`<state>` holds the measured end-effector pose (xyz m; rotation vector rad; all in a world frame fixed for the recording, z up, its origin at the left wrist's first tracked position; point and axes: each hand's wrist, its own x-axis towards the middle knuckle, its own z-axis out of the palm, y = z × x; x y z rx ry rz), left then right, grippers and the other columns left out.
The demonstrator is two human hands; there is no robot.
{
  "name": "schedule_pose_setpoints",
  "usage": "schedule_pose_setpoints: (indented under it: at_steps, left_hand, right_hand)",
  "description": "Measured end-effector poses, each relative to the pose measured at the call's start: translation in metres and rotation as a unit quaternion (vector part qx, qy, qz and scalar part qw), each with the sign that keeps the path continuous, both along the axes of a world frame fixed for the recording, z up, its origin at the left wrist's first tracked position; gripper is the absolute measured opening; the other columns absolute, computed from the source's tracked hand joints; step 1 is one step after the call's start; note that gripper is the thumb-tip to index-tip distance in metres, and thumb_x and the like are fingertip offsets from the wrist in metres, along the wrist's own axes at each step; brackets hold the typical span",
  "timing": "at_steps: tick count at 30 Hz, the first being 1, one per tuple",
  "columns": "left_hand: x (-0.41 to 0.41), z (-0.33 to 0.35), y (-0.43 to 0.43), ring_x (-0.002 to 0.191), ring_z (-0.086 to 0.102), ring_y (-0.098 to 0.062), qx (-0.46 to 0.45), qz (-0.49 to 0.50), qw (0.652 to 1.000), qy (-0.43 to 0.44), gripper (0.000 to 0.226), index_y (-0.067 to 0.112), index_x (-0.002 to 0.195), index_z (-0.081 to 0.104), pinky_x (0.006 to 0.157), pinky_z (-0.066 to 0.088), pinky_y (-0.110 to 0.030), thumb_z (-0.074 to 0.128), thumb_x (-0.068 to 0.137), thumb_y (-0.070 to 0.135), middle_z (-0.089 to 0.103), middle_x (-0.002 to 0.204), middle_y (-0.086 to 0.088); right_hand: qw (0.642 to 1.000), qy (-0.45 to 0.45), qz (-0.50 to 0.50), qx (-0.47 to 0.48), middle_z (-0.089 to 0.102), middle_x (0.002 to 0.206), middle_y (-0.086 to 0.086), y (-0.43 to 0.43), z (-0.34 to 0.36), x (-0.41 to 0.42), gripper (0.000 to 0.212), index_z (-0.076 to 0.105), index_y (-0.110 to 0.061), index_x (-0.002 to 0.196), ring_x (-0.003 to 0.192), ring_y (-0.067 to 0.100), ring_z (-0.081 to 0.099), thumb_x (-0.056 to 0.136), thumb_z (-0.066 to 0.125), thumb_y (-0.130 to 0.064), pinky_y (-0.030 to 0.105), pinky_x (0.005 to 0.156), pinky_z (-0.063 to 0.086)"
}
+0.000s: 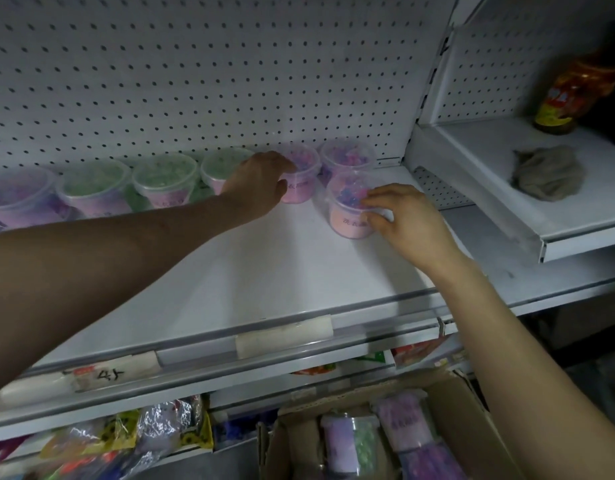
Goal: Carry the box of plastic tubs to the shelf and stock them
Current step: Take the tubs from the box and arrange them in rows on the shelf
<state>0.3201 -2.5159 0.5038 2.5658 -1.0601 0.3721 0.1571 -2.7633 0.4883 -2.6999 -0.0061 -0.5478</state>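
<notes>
Where the shelf [247, 271] crosses centre frame, I log: left hand [261, 181], fingers [287, 163] curled round a pink tub [301, 190]; right hand [408, 225], fingers [379, 199] gripping a second tub [349, 220]; box [288, 441] of tubs, lower right.

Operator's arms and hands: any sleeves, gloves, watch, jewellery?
Nothing worn that shows. Left hand and right hand have no gloves, rings or watch. Left forearm and right forearm are uncovered to the frame edge; no sleeves in view.

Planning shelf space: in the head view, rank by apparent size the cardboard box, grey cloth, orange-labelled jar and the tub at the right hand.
Largest: cardboard box, though nearest the camera.
Then grey cloth, jar and tub: alike, not ranked.
</notes>
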Motion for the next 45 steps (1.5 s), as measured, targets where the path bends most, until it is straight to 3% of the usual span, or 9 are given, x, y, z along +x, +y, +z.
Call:
schedule_pose_setpoints:
  at_steps: [6,13,18,21,26,31,38,45]
  left_hand:
    - [0.002,-0.002,0.000,0.116,0.066,-0.030,0.000,0.015,1.000,0.023,0.039,0.012,0.134,0.066,0.099,0.051,-0.032,0.057,0.098,0.001,0.068,0.133,-0.013]
    - [0.006,0.001,0.006,0.109,0.068,-0.030,0.032,-0.012,0.999,0.038,0.039,0.011,0.134,0.063,0.089,0.056,-0.035,0.062,0.095,0.005,0.068,0.129,-0.014]
    - [0.010,0.002,0.010,0.115,0.065,-0.035,0.025,-0.039,0.997,0.069,0.046,0.006,0.138,0.061,0.093,0.050,-0.034,0.065,0.092,0.003,0.066,0.130,-0.018]
    - [0.015,0.002,0.016,0.116,0.063,-0.040,0.046,-0.080,0.994,0.065,0.049,0.000,0.139,0.059,0.094,0.046,-0.035,0.068,0.091,0.005,0.063,0.131,-0.024]
    - [0.018,0.004,0.031,0.123,0.059,-0.042,0.073,-0.126,0.987,0.067,0.059,0.000,0.144,0.053,0.104,0.048,-0.044,0.072,0.089,0.010,0.057,0.140,-0.025]
    - [0.024,0.003,0.042,0.120,0.060,-0.042,0.099,-0.149,0.982,0.055,0.053,-0.002,0.139,0.057,0.100,0.049,-0.042,0.072,0.089,0.009,0.061,0.135,-0.025]
    - [0.022,0.009,0.042,0.127,0.057,-0.038,0.105,-0.139,0.983,0.065,0.059,0.006,0.147,0.052,0.104,0.047,-0.041,0.070,0.092,0.014,0.057,0.143,-0.019]
    - [-0.009,0.012,0.032,0.140,0.048,-0.036,0.041,-0.220,0.974,0.017,0.061,0.007,0.150,0.050,0.114,0.043,-0.045,0.068,0.093,0.015,0.049,0.156,-0.014]
  right_hand:
    - [1.000,-0.005,-0.009,-0.006,0.074,0.124,0.001,-0.002,0.003,-0.005,0.023,0.080,-0.021,0.113,0.117,0.027,0.066,0.093,0.072,-0.013,0.045,0.101,0.052]
    - [0.999,0.015,-0.033,-0.016,0.073,0.127,0.006,0.006,0.010,-0.006,0.027,0.079,-0.017,0.113,0.117,0.030,0.067,0.092,0.068,-0.006,0.047,0.101,0.053]
    - [0.996,0.007,-0.074,-0.044,0.073,0.126,0.012,0.020,0.012,-0.013,0.038,0.078,-0.014,0.116,0.112,0.036,0.069,0.087,0.062,0.005,0.048,0.096,0.056]
    - [0.993,0.020,-0.104,-0.061,0.072,0.127,0.016,0.034,0.016,-0.018,0.033,0.077,-0.013,0.118,0.109,0.039,0.069,0.089,0.066,-0.003,0.050,0.093,0.057]
    - [0.983,0.059,-0.167,-0.045,0.074,0.116,0.009,0.044,0.021,-0.010,0.034,0.075,-0.018,0.114,0.101,0.032,0.069,0.089,0.077,-0.041,0.045,0.088,0.057]
    - [0.978,0.059,-0.193,-0.049,0.072,0.107,0.012,0.047,0.019,-0.005,0.026,0.072,-0.014,0.109,0.094,0.035,0.068,0.092,0.075,-0.034,0.044,0.082,0.056]
    - [0.978,0.048,-0.199,-0.043,0.071,0.121,0.015,0.052,0.020,-0.012,0.026,0.072,-0.009,0.119,0.105,0.037,0.068,0.095,0.071,-0.019,0.040,0.089,0.053]
    - [0.969,0.010,-0.246,-0.012,0.056,0.148,0.012,0.064,0.011,-0.063,0.045,0.058,-0.011,0.142,0.129,0.035,0.058,0.101,0.065,-0.029,0.044,0.103,0.050]
